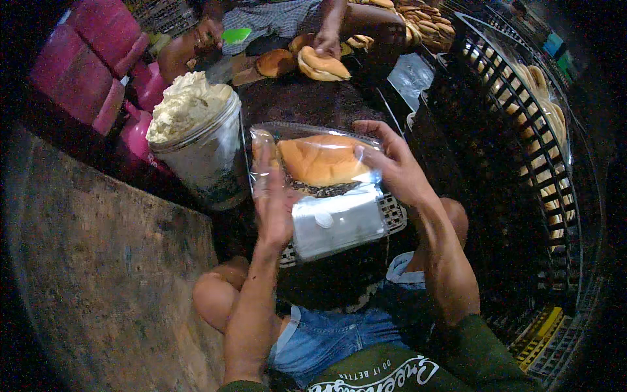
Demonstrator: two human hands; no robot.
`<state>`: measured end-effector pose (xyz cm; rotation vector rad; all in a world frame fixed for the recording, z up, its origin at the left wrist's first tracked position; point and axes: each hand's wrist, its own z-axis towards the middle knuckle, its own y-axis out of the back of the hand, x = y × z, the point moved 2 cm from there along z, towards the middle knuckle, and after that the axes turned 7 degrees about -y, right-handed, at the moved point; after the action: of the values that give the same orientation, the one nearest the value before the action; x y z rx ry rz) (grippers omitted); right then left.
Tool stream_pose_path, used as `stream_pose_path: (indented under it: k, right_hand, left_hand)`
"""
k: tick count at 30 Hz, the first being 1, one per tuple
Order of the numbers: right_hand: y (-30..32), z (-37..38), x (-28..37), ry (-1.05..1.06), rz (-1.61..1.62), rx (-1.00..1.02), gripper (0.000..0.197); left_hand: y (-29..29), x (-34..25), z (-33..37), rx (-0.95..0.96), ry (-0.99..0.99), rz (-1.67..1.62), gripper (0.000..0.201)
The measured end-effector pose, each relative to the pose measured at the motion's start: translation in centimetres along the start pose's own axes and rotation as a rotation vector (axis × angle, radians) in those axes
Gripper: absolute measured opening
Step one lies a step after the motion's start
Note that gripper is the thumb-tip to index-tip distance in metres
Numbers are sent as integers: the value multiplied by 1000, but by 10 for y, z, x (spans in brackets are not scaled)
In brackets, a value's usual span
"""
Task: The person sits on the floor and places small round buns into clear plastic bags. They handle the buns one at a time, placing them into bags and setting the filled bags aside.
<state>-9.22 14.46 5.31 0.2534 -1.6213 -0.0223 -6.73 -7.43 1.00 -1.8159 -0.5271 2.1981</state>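
Observation:
A golden bun (323, 159) lies in a clear plastic bag (264, 127), held up between my two hands. My left hand (274, 206) is along the bag's left side, its fingers partly blurred and pressed against the plastic. At the other side, my right hand (397, 166) grips the bag, the thumb over the bun's right end and the index finger raised above the edge. Just below the bun, a stack of shiny clear bags (339, 222) with a white round spot rests on a black plastic basket (394, 214).
To the left stands a clear tub (202, 157) heaped with pale cream (189, 104). Across the dark table, a co-worker's hand (326, 40) holds a split bun (323, 65); a green flat piece (236, 35) is nearby. Black crates (522, 124) of bread rise at right, magenta chairs (88, 65) at far left.

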Motion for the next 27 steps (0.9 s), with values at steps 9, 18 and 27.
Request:
stream_pose_path:
  k: [9,18,27]
  right_hand:
    - [-67,-47,45,713,-585,-508,16]
    - [-49,-26,23,269,-1088,-207,78]
    - [255,-198,242,259,-1396,-589,58]
  left_hand:
    - [11,-7,-12,-300,257,-585,57]
    - [5,36,-16,0,391,163,61]
    - [-5,122,-39,867,-1,1589,62]
